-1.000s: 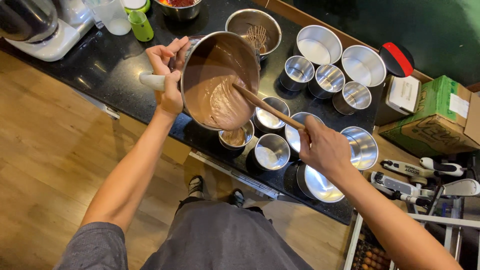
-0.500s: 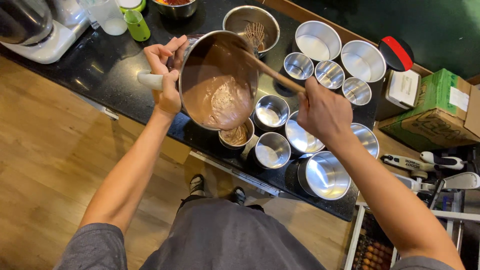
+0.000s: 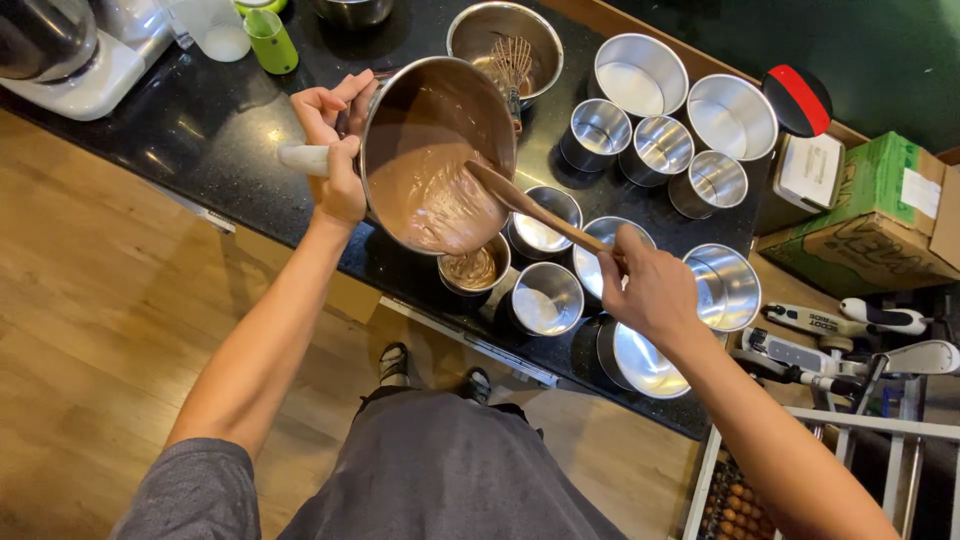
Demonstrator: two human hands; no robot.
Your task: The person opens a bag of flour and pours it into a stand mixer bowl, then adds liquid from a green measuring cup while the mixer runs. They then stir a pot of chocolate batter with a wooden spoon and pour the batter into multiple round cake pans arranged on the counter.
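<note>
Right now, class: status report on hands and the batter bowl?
Left hand tilts bowl. Right hand holds wooden spoon in batter. Small tin beneath, partly filled.

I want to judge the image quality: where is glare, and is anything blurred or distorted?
Head view: bright glare on the black counter beside the left hand and inside the empty tins; the batter in the pan shines wetly; the right hand and spoon look sharp; wide-angle bending shows at the edges.

Bright, even overhead light; glare on the black counter point(image 3: 215, 130); sharp focus, slight edge distortion.
</note>
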